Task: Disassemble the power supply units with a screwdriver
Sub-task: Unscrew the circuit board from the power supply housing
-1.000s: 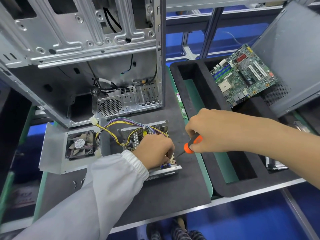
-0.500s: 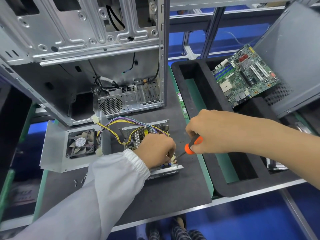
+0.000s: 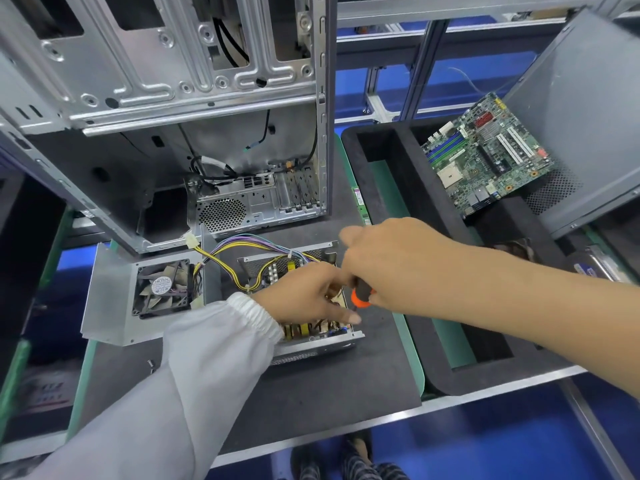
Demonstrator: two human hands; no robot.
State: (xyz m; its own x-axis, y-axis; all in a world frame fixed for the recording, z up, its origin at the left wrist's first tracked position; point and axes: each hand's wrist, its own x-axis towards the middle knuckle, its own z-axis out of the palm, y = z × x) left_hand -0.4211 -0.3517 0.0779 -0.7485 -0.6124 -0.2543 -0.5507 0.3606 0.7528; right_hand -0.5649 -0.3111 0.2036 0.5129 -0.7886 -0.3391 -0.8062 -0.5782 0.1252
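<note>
An opened power supply unit [image 3: 311,344] lies on the dark mat, its circuit board and coloured wires [image 3: 228,251] exposed. Its metal cover with a black fan [image 3: 162,289] lies flipped to the left, still joined by the wires. My left hand [image 3: 304,296], in a white sleeve, rests on the board with fingers reaching toward its right edge. My right hand [image 3: 398,265] grips a screwdriver with an orange and black handle [image 3: 360,297], held steeply over the unit's right side. Its tip is hidden behind my left fingers.
An empty metal computer case [image 3: 207,98] stands behind the unit. A black foam tray [image 3: 384,174] at the right holds a green motherboard [image 3: 485,157], with a grey side panel [image 3: 581,116] leaning beyond it. Small loose screws [image 3: 150,363] lie on the mat near its front left.
My right hand has moved left over the unit and tipped the screwdriver from slanted to nearly upright. My left hand's fingers have stretched toward the board's right edge.
</note>
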